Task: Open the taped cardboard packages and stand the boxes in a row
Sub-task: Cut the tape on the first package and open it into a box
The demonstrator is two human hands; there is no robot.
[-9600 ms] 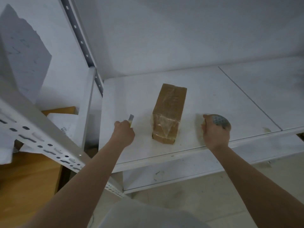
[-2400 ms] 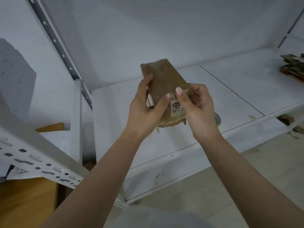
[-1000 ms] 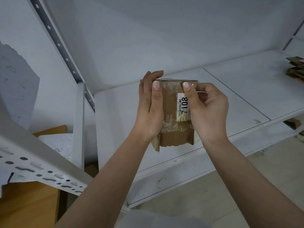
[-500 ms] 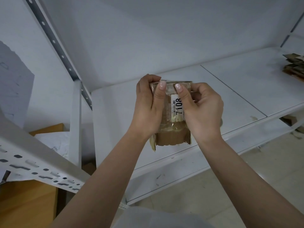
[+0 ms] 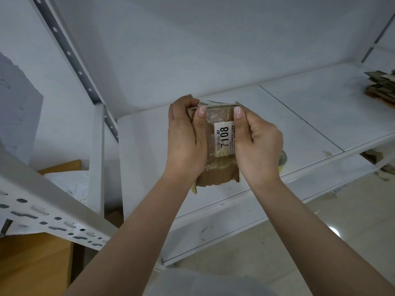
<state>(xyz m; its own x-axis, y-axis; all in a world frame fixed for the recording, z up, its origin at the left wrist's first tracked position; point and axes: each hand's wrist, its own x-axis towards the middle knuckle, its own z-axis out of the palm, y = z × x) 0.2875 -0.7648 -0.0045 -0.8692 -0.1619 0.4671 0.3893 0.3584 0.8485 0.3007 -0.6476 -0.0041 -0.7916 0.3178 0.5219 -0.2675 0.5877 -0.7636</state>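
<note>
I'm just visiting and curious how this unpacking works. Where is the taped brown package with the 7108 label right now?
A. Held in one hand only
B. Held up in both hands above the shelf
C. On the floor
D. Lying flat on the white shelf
B: the left hand and right hand both grip the package, raised above the white shelf.

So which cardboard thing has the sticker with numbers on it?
The taped package gripped by both hands, labelled 7108. The flat cardboard pile lying far right on the shelf shows no sticker.

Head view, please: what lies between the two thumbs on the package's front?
In the head view, only the taped package face and its white 7108 label lie between them.
</note>
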